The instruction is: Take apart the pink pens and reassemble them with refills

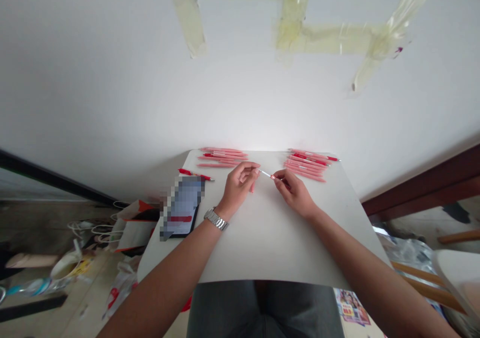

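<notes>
Over the middle of the white table (262, 238), both hands meet at a thin white pen refill (266, 173). My right hand (294, 190) pinches the refill's right end between thumb and fingers. My left hand (239, 185), with a metal watch on its wrist, is closed by the other end of the refill. A pink pen barrel (252, 188) sticks out below its fingertips; most of the barrel is hidden by the fingers. Pink pens (223, 157) lie in a group behind my left hand. Another group of pink and red pens (305, 165) lies beyond my right hand.
A phone (183, 208) lies at the table's left, with a red pen (197, 174) just behind it. The wall (240, 103) stands against the table's back edge. Bags (137, 225) and a cup (67, 265) are on the floor at left; a stool (457, 278) stands at right.
</notes>
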The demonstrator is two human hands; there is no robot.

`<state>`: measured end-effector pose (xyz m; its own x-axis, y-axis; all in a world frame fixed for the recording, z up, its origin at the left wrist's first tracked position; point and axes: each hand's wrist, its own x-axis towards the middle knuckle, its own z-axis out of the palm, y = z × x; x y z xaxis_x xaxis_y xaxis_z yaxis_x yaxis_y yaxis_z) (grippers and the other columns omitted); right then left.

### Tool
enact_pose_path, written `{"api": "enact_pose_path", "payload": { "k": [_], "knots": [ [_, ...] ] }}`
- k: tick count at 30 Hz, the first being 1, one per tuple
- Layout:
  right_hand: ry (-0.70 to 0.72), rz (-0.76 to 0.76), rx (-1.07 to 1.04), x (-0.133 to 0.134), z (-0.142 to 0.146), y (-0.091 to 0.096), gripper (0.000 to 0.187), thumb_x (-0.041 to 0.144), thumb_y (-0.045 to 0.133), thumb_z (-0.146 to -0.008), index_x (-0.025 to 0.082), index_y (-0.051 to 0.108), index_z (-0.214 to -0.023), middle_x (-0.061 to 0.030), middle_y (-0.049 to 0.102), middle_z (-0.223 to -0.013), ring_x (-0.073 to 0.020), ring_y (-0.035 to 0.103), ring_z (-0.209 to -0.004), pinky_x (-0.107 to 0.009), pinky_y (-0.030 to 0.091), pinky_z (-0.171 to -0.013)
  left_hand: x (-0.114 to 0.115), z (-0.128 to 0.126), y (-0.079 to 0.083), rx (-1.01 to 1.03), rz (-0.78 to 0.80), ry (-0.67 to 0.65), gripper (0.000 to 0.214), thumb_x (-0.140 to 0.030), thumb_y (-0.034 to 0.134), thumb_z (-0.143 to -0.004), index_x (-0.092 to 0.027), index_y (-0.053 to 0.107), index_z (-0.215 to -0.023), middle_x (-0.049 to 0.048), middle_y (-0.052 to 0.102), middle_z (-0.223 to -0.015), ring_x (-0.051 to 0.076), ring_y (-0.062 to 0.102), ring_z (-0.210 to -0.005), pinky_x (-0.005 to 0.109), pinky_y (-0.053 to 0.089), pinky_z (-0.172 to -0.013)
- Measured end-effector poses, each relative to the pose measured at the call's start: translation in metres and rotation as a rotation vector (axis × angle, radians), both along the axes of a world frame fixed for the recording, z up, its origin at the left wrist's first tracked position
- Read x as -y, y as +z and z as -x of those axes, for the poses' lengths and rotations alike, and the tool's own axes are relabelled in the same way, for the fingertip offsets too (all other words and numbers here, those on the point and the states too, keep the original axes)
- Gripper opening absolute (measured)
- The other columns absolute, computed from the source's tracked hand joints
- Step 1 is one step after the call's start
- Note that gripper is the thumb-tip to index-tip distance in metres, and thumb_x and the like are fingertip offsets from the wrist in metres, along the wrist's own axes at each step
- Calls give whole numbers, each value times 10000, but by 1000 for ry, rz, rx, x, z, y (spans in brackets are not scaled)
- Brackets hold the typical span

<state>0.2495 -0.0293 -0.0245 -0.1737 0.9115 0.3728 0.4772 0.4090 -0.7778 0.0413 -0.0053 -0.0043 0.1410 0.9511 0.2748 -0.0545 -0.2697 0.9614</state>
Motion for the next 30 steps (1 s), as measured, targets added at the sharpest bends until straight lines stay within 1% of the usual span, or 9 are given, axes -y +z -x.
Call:
{"api": "enact_pose_path", "payload": {
  "k": [3, 7, 11, 15, 18, 23, 27, 30],
  "knots": [
    [0, 7, 7, 0, 0, 1, 219, 407, 513, -1056, 213, 614, -1061, -46, 673, -926, -164, 570, -727, -307, 453, -678, -1, 0, -2, 12, -3, -15, 278, -440, 738, -927, -194, 717, -1056, 46, 712, -913, 109, 609, -646, 227, 473, -537],
    [4, 0, 16, 1, 1, 3, 215, 403, 519, -1054, 213, 619, -1066, -47, 673, -934, -161, 564, -727, -301, 450, -676, -2, 1, -3, 23, -4, -30, 263, -427, 736, -932, -196, 722, -1058, 45, 708, -920, 102, 596, -638, 217, 453, -515],
    [5, -16, 34, 3, 1, 4, 248, 423, 524, -1054, 217, 643, -1124, -43, 670, -928, -158, 570, -721, -292, 453, -669, -3, 1, -5, 30, 8, -50, 269, -423, 738, -929, -189, 716, -1060, 49, 701, -925, 111, 610, -674, 212, 466, -516],
    [31, -33, 71, 3, 1, 5, 264, 404, 514, -1061, 221, 658, -1186, -46, 693, -937, -164, 601, -756, -295, 463, -707, -3, 0, -8, 35, 19, -89, 296, -429, 745, -919, -176, 702, -1065, 53, 688, -912, 135, 634, -744, 203, 474, -517],
    [54, -40, 79, 3, 0, 4, 243, 378, 499, -1065, 220, 657, -1160, -48, 708, -943, -168, 612, -770, -296, 464, -721, -3, -1, -10, 34, 27, -116, 301, -427, 751, -912, -172, 693, -1060, 55, 683, -914, 138, 631, -758, 197, 462, -513],
    [51, -44, 70, 4, 0, 3, 175, 337, 512, -1052, 225, 641, -1091, -31, 689, -901, -162, 600, -748, -288, 456, -702, -2, 0, -10, 16, 56, -156, 295, -414, 756, -908, -178, 688, -1072, 58, 685, -935, 153, 647, -822, 197, 457, -537],
    [49, -46, 70, 4, -1, 4, 151, 317, 520, -1044, 226, 634, -1083, -27, 682, -890, -160, 593, -739, -288, 448, -694, -1, 1, -8, 12, 80, -172, 309, -418, 756, -906, -182, 686, -1093, 66, 695, -961, 172, 672, -876, 204, 454, -557],
    [52, -48, 67, 4, -1, 4, 146, 311, 517, -1045, 225, 631, -1079, -28, 679, -892, -159, 587, -737, -288, 443, -687, -1, 0, -7, 4, 102, -177, 318, -433, 761, -899, -178, 686, -1074, 76, 711, -970, 180, 685, -888, 210, 457, -575]
  ]
}}
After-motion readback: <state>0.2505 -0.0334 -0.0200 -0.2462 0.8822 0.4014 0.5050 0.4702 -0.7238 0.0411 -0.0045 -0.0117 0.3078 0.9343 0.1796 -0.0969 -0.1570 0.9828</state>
